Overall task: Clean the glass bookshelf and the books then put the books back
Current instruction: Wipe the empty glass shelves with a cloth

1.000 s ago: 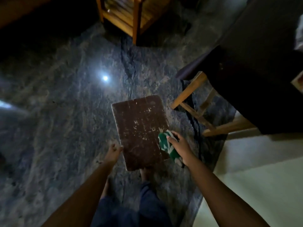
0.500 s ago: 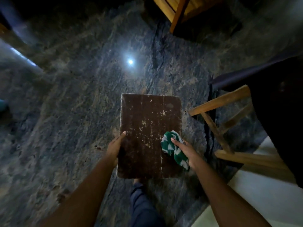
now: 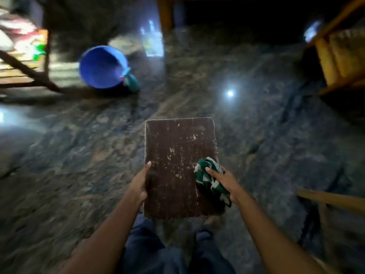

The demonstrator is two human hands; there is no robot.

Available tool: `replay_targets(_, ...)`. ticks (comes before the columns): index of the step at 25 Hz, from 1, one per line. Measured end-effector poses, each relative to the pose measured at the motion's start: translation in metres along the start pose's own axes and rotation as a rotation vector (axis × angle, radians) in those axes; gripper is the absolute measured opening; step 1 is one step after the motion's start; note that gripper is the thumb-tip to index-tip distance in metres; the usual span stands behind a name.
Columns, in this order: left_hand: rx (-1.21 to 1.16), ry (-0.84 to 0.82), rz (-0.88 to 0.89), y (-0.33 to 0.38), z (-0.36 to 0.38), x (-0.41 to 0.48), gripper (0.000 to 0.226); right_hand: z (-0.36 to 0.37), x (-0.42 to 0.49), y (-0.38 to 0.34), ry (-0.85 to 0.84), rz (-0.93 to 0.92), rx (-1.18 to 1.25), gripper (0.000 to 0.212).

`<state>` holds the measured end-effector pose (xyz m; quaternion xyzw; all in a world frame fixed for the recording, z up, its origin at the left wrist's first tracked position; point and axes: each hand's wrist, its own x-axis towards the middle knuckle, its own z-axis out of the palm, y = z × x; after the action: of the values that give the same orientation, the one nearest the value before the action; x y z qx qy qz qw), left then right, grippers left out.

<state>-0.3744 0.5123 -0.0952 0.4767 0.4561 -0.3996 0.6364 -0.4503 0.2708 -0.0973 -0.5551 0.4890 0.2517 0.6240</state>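
Book held flat in both hands, cloth at its right edge.

Left hand [image 3: 140,184]: the thumb lies along the left edge of the book [image 3: 177,165] on the cover and the other fingers are hidden beneath, so it pinches that edge. Right hand [image 3: 225,180]: the fingers are curled round a bunched green-white cloth [image 3: 207,175], which touches the cover at the right edge, lower half. The book is brown and scuffed, and sits level above the person's legs. Its far edge and both far corners are free. The dark stone floor [image 3: 79,175] lies open ahead and to the left. A blue basin [image 3: 100,66] is tipped on its side far left, well apart. A wooden post [image 3: 165,12] stands top centre, a wooden frame [image 3: 335,62] upper right. A wooden rail [image 3: 331,200] runs low right, near the right forearm but apart. The background is blurred.
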Motion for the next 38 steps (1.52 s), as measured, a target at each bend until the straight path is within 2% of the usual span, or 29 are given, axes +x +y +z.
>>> replay_targets(5,-0.356,0.174,0.079,0.094,-0.161,-0.026,0.051,0.206,-0.002,-0.100,-0.230,-0.142,-0.393,0.035)
replay_targets(8,-0.616,0.200,0.167,0.137,-0.236,-0.038,0.046,0.325,0.003,-0.147,-0.347,-0.214,-0.599,0.040)
replay_targets(15,-0.981,0.365,0.311,0.222,-0.362,-0.016,0.039,0.573,0.043,-0.222,-0.673,-0.333,-0.989,0.048)
replay_targets(22,-1.294,0.491,0.296,0.290,-0.448,0.055,0.034,0.784,0.105,-0.252,-0.871,-0.459,-1.382,0.055)
replay_targets(25,-1.366,0.508,0.250,0.306,-0.455,0.084,0.027,0.834,0.134,-0.258,-0.888,-0.500,-1.512,0.068)
replay_targets(28,-1.448,0.458,0.252,0.318,-0.456,0.112,0.046,0.866,0.150,-0.264,-0.921,-0.515,-1.559,0.069)
replay_targets(31,-1.526,0.438,0.260,0.335,-0.449,0.125,0.047,0.896,0.154,-0.279,-0.946,-0.532,-1.603,0.068)
replay_targets(35,-1.575,0.426,0.260,0.336,-0.450,0.136,0.078,0.903,0.152,-0.280,-0.840,-0.581,-1.635,0.088)
replay_targets(38,-1.449,0.458,0.201,0.318,-0.454,0.138,0.104,0.869,0.130,-0.267,-0.667,-0.721,-1.534,0.082)
